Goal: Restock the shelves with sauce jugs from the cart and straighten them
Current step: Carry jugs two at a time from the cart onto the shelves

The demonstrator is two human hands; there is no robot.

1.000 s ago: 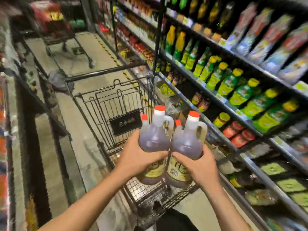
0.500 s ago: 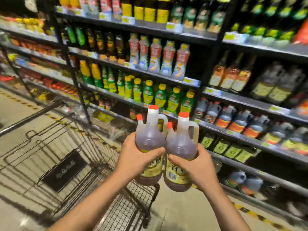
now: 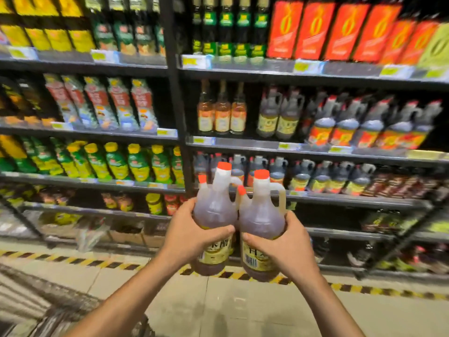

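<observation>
Jugs are on their way to the shelves. In the head view, the left hand is wrapped round the left jug, and the right hand is wrapped round the right jug. Both hands grip tight. The two jugs touch side by side, standing straight up, in the air in front of the shelves.

I think this is the carrying step. The jugs are out of the cart, whose wire rim shows at the bottom left corner.

Next, I think the jugs must go up onto the shelf with the same kind of jugs, near its left end, and stand straight.

Count: two jugs held, two hands, one cart. Each jug has two red caps.
</observation>
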